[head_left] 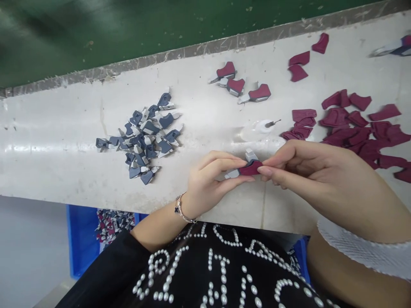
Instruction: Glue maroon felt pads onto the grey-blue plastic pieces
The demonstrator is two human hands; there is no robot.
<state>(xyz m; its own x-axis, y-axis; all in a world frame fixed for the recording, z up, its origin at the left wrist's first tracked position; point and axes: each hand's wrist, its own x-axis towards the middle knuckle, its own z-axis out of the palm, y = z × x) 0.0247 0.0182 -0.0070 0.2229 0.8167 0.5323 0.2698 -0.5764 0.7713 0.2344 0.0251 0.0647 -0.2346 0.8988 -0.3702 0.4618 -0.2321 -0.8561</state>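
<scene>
Between the thumb and fingers of my left hand is a small grey plastic part with a maroon piece on its face. Thumb and forefinger of my right hand pinch the right end of the same part. A white bottle with a thin dark tip lies just beyond my hands. To the left is a heap of grey and dark-blue plastic parts. Loose maroon pieces are piled on the right, partly behind my right hand.
Three grey parts with maroon faces lie at the far side of the white bench. A few maroon pieces are at the far right. Below the near edge, a blue bin holds many mixed parts. Green surface runs behind the bench.
</scene>
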